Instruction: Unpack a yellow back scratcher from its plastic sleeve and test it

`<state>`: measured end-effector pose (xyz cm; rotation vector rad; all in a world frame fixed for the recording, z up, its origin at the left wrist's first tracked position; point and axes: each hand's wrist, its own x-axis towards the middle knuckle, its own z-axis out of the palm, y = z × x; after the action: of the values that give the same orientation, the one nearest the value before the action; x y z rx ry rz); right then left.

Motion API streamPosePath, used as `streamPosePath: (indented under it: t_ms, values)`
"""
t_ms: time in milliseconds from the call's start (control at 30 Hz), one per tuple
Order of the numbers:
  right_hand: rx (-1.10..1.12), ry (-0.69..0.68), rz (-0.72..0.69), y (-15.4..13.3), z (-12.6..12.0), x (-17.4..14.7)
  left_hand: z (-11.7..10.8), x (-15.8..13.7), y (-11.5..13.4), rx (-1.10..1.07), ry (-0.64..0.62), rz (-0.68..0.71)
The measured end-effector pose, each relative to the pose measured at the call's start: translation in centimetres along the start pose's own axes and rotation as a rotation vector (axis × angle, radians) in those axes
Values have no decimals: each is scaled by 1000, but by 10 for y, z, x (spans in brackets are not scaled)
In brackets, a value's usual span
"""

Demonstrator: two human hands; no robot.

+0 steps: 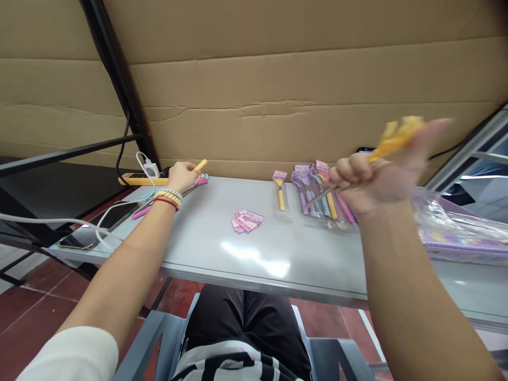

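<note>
Fingers of the right hand (387, 177), blurred, are closed around a thin metal-shafted stick with a yellow, finger-like head (402, 136), raised above the right part of the glossy pale-grey table (202, 233); its shaft points down toward the left. Near the table's back left corner, the left hand (181, 177) is clamped on a yellow cylindrical handle (201, 164), beside a small bright-pink head (201, 180) on a metal shaft.

Against the back edge, right of the middle, one clear plastic sleeve (287, 210) with a pink header card contains a yellow stick. Just right of it, overlapping clear sleeves (322, 203) contain purple, blue, yellow and pink sticks. Small pink-and-purple printed cards (246, 221) lie in a loose pile mid-table. Toward the right end, crumpled clear plastic (431, 209) rests on a flat purple printed box (460, 244), whose contents I cannot tell.
</note>
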<state>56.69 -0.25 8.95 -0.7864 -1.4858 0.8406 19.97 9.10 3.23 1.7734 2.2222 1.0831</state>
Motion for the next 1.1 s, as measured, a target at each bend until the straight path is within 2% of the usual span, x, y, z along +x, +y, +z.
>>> streamPosePath:
  t_ms: [100,200,333,500,633,800,900,1000,1033,1100]
  values:
    - [163,-45,230,34,12,6,-16,2,-21,67,66,-31]
    - [206,-34,308,58,19,2,-19,2,-42,150,176,-31]
    - [268,20,225,71,21,-4,-10,3,-61,263,183,-37]
    - [330,189,122,82,27,-13,-2,3,-60,372,111,-32]
    - [303,141,83,94,32,-24,5,6,-60,444,67,-66]
    - [207,129,115,102,38,-31,11,13,-66,488,61,-68]
    - [-44,55,169,103,45,-32,5,4,-49,290,171,77]
    - [-428,-70,57,99,59,-32,1,-24,-9,-152,269,317]
    - [-543,-124,12,96,64,-32,2,-38,6,-328,224,421]
    - [-706,-250,-35,90,75,-34,10,-68,35,-607,-21,606]
